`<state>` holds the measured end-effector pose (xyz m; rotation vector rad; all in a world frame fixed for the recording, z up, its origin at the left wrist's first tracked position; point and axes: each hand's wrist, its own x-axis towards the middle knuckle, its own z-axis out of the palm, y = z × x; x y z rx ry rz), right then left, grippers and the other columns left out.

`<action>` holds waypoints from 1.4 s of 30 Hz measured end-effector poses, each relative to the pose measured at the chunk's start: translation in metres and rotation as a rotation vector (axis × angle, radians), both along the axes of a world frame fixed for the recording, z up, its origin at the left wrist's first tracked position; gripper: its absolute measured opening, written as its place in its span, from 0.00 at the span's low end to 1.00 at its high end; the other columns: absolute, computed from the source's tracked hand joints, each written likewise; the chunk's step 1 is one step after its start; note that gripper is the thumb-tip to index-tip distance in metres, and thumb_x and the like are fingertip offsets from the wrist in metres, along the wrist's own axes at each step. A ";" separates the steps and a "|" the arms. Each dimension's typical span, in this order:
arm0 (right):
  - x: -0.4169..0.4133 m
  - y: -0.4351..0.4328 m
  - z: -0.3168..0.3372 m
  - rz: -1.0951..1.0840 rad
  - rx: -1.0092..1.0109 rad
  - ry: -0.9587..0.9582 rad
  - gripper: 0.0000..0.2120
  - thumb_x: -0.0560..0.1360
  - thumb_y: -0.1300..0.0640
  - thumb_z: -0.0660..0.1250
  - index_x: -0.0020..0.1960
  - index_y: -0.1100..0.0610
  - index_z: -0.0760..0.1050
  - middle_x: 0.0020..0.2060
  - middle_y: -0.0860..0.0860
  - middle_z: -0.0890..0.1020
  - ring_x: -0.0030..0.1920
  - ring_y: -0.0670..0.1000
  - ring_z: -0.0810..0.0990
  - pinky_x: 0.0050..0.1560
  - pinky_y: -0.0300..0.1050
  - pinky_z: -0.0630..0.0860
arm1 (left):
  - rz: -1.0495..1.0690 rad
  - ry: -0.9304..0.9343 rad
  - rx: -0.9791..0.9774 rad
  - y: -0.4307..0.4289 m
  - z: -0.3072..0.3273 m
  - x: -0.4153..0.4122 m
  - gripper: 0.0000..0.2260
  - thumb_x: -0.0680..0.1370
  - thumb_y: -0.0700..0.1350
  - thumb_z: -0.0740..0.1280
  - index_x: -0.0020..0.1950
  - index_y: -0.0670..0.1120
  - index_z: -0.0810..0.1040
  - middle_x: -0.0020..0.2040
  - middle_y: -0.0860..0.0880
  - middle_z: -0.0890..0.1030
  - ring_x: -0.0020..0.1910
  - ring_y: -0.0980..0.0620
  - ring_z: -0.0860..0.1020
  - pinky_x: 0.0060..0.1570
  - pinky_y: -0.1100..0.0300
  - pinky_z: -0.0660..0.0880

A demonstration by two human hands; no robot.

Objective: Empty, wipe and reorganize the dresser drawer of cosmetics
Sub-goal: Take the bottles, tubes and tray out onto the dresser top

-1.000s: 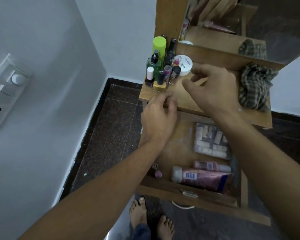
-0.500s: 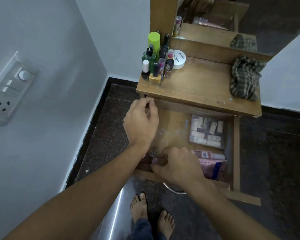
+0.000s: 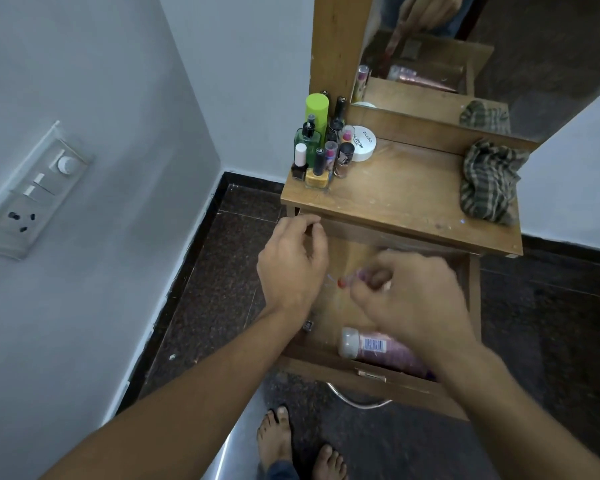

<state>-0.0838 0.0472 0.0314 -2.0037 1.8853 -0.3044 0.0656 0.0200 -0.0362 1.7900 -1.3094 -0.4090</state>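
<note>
Since half a second ago the right hand [image 3: 409, 299] has risen from the front-left corner of the drawer [image 3: 378, 375] and now hangs over its middle, pinching a small pink-capped cosmetic [image 3: 352, 277] in its fingertips; the blur hides exactly what it is. Furthest left, the left hand [image 3: 291, 268] hovers half-curled and holding nothing, just off the drawer's left wall, at about 9 o'clock from the pinched item. That item's long axis runs roughly 8 to 2 o'clock, its reddish tip pointing toward the left hand. The cluster of nail polish bottles [image 3: 321, 157] stands at the table's [image 3: 413, 202] back-left corner, near 11 o'clock from the right hand, so the carry probably runs up and left, and the right hand is the one placed to make it. Inside the drawer, a pink tube [image 3: 378, 346] lies along the front wall at 6 o'clock. Far right on the table, a checked cloth [image 3: 489, 181] sits crumpled.
</note>
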 end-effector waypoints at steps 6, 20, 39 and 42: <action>0.005 -0.082 0.031 -0.105 -0.154 -0.229 0.11 0.69 0.43 0.76 0.40 0.50 0.85 0.30 0.42 0.83 0.35 0.41 0.82 0.36 0.40 0.77 | -0.062 0.041 -0.019 -0.015 0.003 -0.014 0.08 0.79 0.50 0.68 0.56 0.53 0.83 0.49 0.57 0.82 0.42 0.56 0.80 0.44 0.54 0.80; 0.035 -0.149 0.027 -0.084 -0.135 -0.073 0.10 0.69 0.47 0.71 0.41 0.53 0.86 0.34 0.51 0.84 0.42 0.54 0.83 0.44 0.52 0.82 | -0.027 0.053 0.020 -0.062 -0.007 -0.018 0.11 0.80 0.56 0.67 0.57 0.53 0.84 0.49 0.55 0.83 0.44 0.51 0.82 0.46 0.52 0.79; 0.023 -0.142 0.019 -0.123 -0.147 -0.107 0.19 0.66 0.37 0.77 0.48 0.50 0.86 0.35 0.45 0.83 0.43 0.49 0.84 0.46 0.48 0.81 | -0.055 0.078 -0.028 -0.063 -0.008 -0.014 0.09 0.81 0.53 0.69 0.57 0.51 0.84 0.48 0.55 0.83 0.42 0.55 0.81 0.43 0.51 0.81; 0.014 -0.112 0.012 -0.127 -0.140 -0.201 0.15 0.68 0.41 0.77 0.48 0.50 0.85 0.33 0.41 0.81 0.38 0.42 0.82 0.44 0.46 0.80 | -0.071 0.080 -0.049 -0.055 -0.008 -0.007 0.08 0.81 0.50 0.69 0.56 0.49 0.85 0.48 0.55 0.84 0.42 0.55 0.81 0.43 0.52 0.80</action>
